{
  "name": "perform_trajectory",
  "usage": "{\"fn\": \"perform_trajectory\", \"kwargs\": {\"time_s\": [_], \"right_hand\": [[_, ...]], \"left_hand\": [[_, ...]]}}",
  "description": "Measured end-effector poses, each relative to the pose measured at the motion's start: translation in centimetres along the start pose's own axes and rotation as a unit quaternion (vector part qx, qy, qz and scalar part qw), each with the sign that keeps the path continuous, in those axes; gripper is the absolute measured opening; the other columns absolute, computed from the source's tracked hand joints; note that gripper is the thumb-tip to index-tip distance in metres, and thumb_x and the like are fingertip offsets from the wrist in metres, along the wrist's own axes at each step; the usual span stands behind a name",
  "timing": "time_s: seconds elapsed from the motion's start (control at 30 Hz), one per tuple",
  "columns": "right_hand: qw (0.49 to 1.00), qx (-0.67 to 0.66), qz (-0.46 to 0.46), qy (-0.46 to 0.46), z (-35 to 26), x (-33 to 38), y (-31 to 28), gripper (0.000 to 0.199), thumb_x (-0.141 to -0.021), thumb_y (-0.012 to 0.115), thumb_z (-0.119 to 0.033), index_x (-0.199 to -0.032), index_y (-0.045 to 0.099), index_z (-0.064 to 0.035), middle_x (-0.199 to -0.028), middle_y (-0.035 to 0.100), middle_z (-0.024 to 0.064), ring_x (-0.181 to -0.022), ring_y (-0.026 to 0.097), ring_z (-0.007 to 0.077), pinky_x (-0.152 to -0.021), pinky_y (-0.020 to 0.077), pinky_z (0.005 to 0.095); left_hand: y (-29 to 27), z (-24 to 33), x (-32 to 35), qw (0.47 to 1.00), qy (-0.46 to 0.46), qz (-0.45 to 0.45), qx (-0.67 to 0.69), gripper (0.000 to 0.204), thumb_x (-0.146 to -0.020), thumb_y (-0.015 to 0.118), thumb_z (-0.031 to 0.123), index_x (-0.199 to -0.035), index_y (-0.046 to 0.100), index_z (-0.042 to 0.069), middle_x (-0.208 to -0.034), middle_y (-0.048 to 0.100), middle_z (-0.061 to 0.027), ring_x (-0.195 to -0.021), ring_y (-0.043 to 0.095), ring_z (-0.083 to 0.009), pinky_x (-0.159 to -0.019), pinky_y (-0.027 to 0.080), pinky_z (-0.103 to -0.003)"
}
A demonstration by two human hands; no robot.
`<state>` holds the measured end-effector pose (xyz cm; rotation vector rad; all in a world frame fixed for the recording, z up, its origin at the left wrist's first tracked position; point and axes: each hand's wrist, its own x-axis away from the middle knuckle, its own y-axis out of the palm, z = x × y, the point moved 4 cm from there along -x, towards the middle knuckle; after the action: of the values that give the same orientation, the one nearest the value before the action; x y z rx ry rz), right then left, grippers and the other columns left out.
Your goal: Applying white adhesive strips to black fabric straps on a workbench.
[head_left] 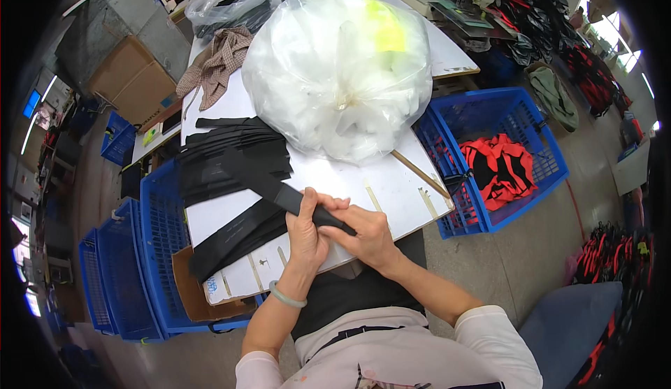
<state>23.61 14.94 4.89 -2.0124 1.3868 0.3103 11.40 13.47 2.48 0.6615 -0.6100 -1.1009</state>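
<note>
A long black fabric strip (260,179) slants over the near part of the white table, its near end between my two hands. My left hand (307,234), below a pale green bangle, is closed on the strip with the thumb on top. Close beside it, my right hand (369,235) grips the strip's near end, fingers wrapped round it. Just to the left lies a stack of black strips (234,239). Behind that, a larger pile of black strips (203,158) spreads over the table's left side.
A big clear plastic bag of white stuff (314,74) fills the table's middle, a wooden stick (423,174) poking out beneath. A checked cloth (222,64) lies at left. Blue crates (157,249) stand left; a blue crate (552,169) with red-and-black pieces stands right.
</note>
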Motion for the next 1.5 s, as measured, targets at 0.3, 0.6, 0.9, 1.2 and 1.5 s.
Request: {"fn": "perform_trajectory", "kwargs": {"time_s": [0.3,0.6,0.9,1.2,1.5], "right_hand": [[0.943,-0.180,0.096,0.263,9.5,-7.3,-0.5,0.018,-0.089,0.063,-0.014,-0.085,0.072,0.0012,-0.072,0.069,0.0077,-0.063,0.065,0.0126,-0.055,0.0498,0.0253],[0.928,0.091,0.236,0.275,15.1,-11.3,3.6,0.020,-0.080,0.067,-0.016,-0.081,0.066,0.0041,-0.072,0.066,0.0168,-0.059,0.069,0.0257,-0.063,0.0520,0.0396],[0.897,-0.345,0.074,0.268,5.3,-3.6,-3.4,0.010,-0.083,0.066,0.003,-0.092,0.061,0.0027,-0.074,0.063,0.0042,-0.052,0.055,0.0059,-0.045,0.0383,0.0171],[0.837,-0.433,-0.129,0.309,1.6,-1.6,-2.7,0.018,-0.081,0.068,-0.001,-0.098,0.065,0.0048,-0.078,0.068,0.0085,-0.054,0.053,0.0064,-0.049,0.0386,0.0189],[0.966,-0.161,-0.166,0.115,0.4,-2.2,-3.0,0.020,-0.081,0.073,-0.007,-0.098,0.065,0.0022,-0.081,0.064,0.0040,-0.071,0.059,0.0093,-0.068,0.0453,0.0238]], "left_hand": [[-4.2,1.4,0.5,0.984,-0.038,0.171,-0.013,0.042,-0.093,0.064,0.037,-0.066,0.045,0.012,-0.052,0.045,-0.0033,-0.048,0.055,-0.0222,-0.066,0.054,-0.045],[-4.0,0.0,2.9,0.986,-0.059,0.155,-0.012,0.040,-0.095,0.061,0.039,-0.069,0.045,0.013,-0.052,0.042,-0.0020,-0.046,0.048,-0.0171,-0.058,0.052,-0.039],[-2.5,0.4,2.0,0.994,-0.081,0.073,0.003,0.017,-0.093,0.063,0.018,-0.090,0.057,0.003,-0.064,0.050,-0.0040,-0.048,0.048,-0.0144,-0.057,0.052,-0.035],[0.0,0.0,2.5,0.990,-0.096,-0.103,0.002,0.034,-0.083,0.067,0.002,-0.114,0.058,-0.011,-0.084,0.065,-0.0161,-0.052,0.054,-0.0152,-0.055,0.054,-0.030],[-0.4,1.0,3.2,0.991,-0.068,-0.059,-0.095,0.035,-0.081,0.065,-0.001,-0.113,0.059,-0.011,-0.082,0.065,-0.0135,-0.054,0.056,-0.0148,-0.057,0.055,-0.030]]}}
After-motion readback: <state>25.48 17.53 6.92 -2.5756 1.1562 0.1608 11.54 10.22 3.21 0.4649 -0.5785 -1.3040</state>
